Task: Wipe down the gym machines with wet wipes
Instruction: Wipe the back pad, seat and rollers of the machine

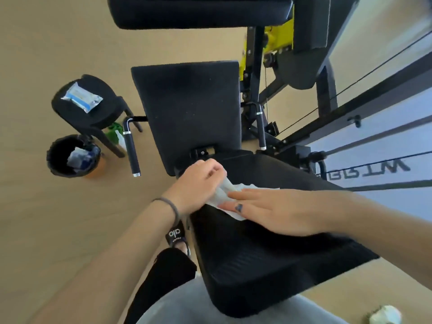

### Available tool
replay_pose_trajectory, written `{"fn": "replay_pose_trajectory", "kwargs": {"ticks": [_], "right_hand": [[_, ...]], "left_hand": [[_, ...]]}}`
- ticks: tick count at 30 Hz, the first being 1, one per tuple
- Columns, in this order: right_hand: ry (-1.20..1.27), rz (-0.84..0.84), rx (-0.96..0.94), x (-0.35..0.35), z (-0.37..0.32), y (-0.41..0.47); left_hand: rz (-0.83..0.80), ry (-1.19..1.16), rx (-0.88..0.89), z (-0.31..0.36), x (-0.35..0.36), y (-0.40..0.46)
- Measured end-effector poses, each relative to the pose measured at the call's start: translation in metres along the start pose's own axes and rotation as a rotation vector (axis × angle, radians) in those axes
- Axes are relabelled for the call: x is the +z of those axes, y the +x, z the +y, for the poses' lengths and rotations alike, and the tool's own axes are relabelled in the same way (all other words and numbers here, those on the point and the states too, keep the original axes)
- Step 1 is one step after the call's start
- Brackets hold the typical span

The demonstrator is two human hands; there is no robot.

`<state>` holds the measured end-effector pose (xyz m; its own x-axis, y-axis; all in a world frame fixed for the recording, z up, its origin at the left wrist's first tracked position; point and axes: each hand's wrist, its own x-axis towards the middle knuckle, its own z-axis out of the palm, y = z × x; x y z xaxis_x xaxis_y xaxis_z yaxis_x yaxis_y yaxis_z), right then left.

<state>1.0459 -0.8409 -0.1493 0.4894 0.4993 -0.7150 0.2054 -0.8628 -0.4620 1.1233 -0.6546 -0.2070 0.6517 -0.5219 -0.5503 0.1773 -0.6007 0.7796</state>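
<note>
Left of frame: a bin (72, 156) on the floor, and above it a stool (87, 106) carrying a pack of wipes (81, 97). Centre: the left hand (198, 183), fingers curled, pinches one end of a white wipe (230, 199) lying on the black machine seat (268, 242). Right of centre: the right hand (275, 211), fingers straight, presses the wipe flat. Backrest (189, 113) stands above.

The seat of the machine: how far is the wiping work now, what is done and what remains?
Done: used wipes lie in the bin. In hand: both hands are on a white wipe at the back of the seat; the left hand pinches it, the right hand presses it flat. Left: whether the backrest and handles are wiped cannot be told. The wipe pack sits on the stool.
</note>
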Motion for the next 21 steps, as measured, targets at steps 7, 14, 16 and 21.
{"fn": "replay_pose_trajectory", "kwargs": {"ticks": [7,14,16,21], "right_hand": [[0.451,0.114,0.246,-0.027,-0.014,-0.054],[0.413,0.390,0.580,-0.020,0.021,-0.123],[0.485,0.499,0.706,-0.009,0.032,-0.129],[0.728,0.570,0.750,0.005,0.044,-0.120]], "left_hand": [[-0.301,0.239,0.131,0.037,0.025,-0.012],[-0.450,0.432,0.096,0.078,0.049,0.002],[-0.503,0.341,0.151,0.096,0.057,-0.002],[-0.552,0.433,0.212,0.117,0.082,0.000]]}}
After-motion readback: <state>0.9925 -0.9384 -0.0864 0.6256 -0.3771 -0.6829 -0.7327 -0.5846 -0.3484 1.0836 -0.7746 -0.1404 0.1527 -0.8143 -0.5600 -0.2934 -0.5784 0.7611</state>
